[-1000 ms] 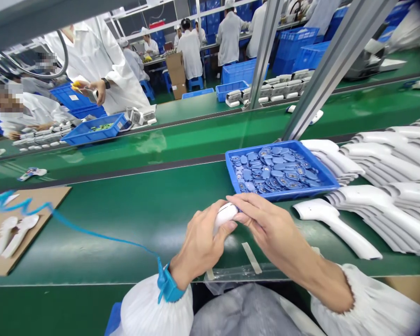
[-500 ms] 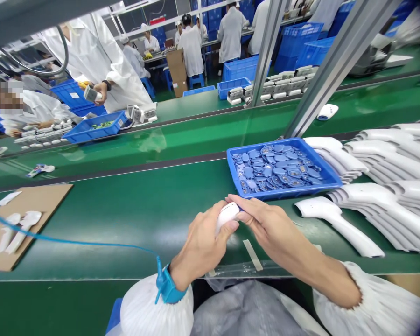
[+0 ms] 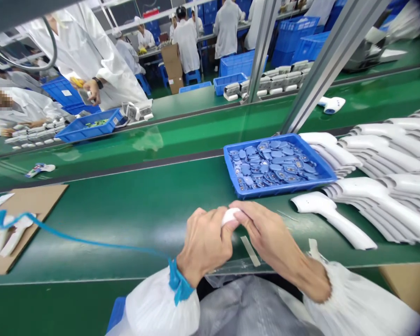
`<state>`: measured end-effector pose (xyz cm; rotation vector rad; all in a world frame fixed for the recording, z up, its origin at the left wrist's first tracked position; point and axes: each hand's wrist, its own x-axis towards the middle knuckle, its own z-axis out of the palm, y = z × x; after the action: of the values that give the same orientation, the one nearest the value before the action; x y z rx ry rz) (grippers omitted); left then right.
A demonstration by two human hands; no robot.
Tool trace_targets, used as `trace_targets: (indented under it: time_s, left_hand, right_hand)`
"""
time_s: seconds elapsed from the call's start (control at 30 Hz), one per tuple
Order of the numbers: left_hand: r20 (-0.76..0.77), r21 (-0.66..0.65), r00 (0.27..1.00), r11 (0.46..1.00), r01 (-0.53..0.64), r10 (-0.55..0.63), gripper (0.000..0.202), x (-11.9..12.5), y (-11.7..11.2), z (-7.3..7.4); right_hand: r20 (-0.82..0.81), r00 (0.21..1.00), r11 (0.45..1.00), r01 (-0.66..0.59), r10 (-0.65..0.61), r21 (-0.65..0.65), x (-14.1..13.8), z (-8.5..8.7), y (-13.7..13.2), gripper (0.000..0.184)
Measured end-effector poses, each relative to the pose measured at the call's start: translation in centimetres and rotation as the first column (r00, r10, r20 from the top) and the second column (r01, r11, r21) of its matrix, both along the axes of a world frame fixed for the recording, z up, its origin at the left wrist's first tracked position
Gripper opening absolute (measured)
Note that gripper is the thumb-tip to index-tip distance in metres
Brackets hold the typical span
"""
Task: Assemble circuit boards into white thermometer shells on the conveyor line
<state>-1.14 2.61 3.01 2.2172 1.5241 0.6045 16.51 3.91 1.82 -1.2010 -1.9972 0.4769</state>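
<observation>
Currently, the left hand (image 3: 205,247) and right hand (image 3: 269,235) are both pinching a small white plastic part (image 3: 230,216) between them, working steadily with fingertips close together over the green conveyor belt (image 3: 126,224). A blue wrist strap (image 3: 178,280) is circling the left wrist; a blue parts tray (image 3: 283,190) and white gun-shaped housings (image 3: 331,217) are lying just ahead.

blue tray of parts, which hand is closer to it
Right. The right hand is just in front of the blue tray, not touching it; the left hand is farther off to the left, both on a white part.
</observation>
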Motion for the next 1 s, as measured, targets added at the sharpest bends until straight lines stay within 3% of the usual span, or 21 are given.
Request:
trace_targets:
  time_s: [0.07,0.1,0.2,0.27,0.37,0.47,0.53,0.57,0.6,0.63,0.7,0.73,0.77,0.8,0.83,0.87,0.9,0.93,1.0]
  left_hand:
    - [0.026,0.103,0.999,0.994,-0.033,0.031,0.016,0.0,-0.5,-0.7]
    - [0.068,0.158,0.993,0.981,-0.109,0.100,0.018,0.1,-0.8,-1.1]
    - [0.195,0.200,0.892,0.874,-0.444,0.408,0.037,0.3,-1.4,-2.7]
    - [0.220,0.202,0.834,0.812,-0.547,0.507,0.048,0.7,-1.2,-3.7]
    - [0.229,0.295,0.869,0.819,-0.492,0.439,0.051,1.0,-0.1,-4.5]
    - [0.217,0.308,0.911,0.861,-0.406,0.352,0.050,0.5,0.7,-4.1]
    - [0.242,0.240,0.907,0.884,-0.400,0.345,0.048,0.0,0.6,-3.4]
    - [0.283,0.210,0.897,0.891,-0.404,0.340,0.042,-0.1,0.3,-3.2]
    - [0.342,0.189,0.882,0.896,-0.401,0.323,0.031,-0.2,-0.1,-3.0]
    - [0.412,0.189,0.862,0.897,-0.399,0.297,0.022,-0.3,-0.4,-3.1]
    - [0.530,0.236,0.803,0.862,-0.448,0.272,0.016,-0.2,-0.7,-3.7]
    - [0.563,0.249,0.771,0.828,-0.502,0.298,0.022,-0.1,-0.6,-4.1]
    - [0.578,0.238,0.737,0.791,-0.563,0.350,0.033,0.0,-0.3,-4.6]
    - [0.578,0.207,0.705,0.762,-0.613,0.411,0.042,0.0,0.2,-5.0]
    - [0.563,0.154,0.682,0.751,-0.642,0.467,0.048,0.1,0.8,-5.4]
    - [0.534,0.085,0.672,0.758,-0.647,0.514,0.052,0.2,1.5,-5.6]
    - [0.488,0.015,0.680,0.774,-0.633,0.547,0.055,0.3,2.3,-5.6]
    - [0.427,-0.041,0.704,0.790,-0.612,0.568,0.057,0.5,3.1,-5.6]
    - [0.289,-0.093,0.768,0.815,-0.572,0.572,0.058,0.8,4.5,-5.5]
  right_hand:
    - [0.012,1.000,0.999,0.026,-0.026,-0.031,0.6,-0.5,-0.7,0.020]
    - [0.020,1.000,0.998,0.024,-0.023,-0.051,1.0,-0.6,-1.0,0.019]
    - [0.049,0.999,0.992,-0.008,0.015,-0.129,1.8,-0.5,-2.1,0.021]
    - [0.086,0.995,0.981,-0.040,0.057,-0.191,1.6,-0.6,-2.9,0.024]
    - [0.149,0.988,0.987,-0.020,0.044,-0.162,0.4,-1.1,-3.9,0.030]
    - [0.085,0.996,0.995,0.032,-0.024,-0.093,-0.5,-1.8,-4.2,0.035]
    - [-0.010,0.999,0.977,0.045,-0.049,-0.209,-0.5,-2.1,-3.7,0.038]
    - [-0.057,0.995,0.942,0.060,-0.083,-0.329,-0.4,-2.3,-3.3,0.041]
    - [-0.094,0.985,0.871,0.083,-0.146,-0.484,-0.1,-2.4,-2.8,0.045]
    - [-0.115,0.968,0.750,0.095,-0.223,-0.654,0.1,-2.5,-2.4,0.051]
    - [-0.103,0.940,0.432,0.051,-0.324,-0.900,0.3,-3.0,-1.7,0.062]
    - [-0.089,0.947,0.320,0.016,-0.310,-0.947,0.3,-3.3,-1.5,0.065]
    - [-0.087,0.963,0.298,-0.008,-0.254,-0.955,0.1,-3.6,-1.5,0.066]
    - [-0.095,0.980,0.378,-0.023,-0.172,-0.925,-0.1,-4.0,-1.5,0.064]
    - [-0.088,0.993,0.530,-0.030,-0.084,-0.847,-0.3,-4.4,-1.6,0.060]
    - [-0.062,0.998,0.695,-0.043,-0.003,-0.718,-0.5,-4.9,-1.8,0.055]
    - [-0.026,0.998,0.826,-0.065,0.060,-0.559,-0.7,-5.4,-2.0,0.051]
    - [0.014,0.994,0.908,-0.089,0.104,-0.410,-0.9,-6.0,-2.1,0.047]
    - [0.086,0.988,0.967,-0.104,0.127,-0.231,-1.1,-7.2,-2.3,0.040]
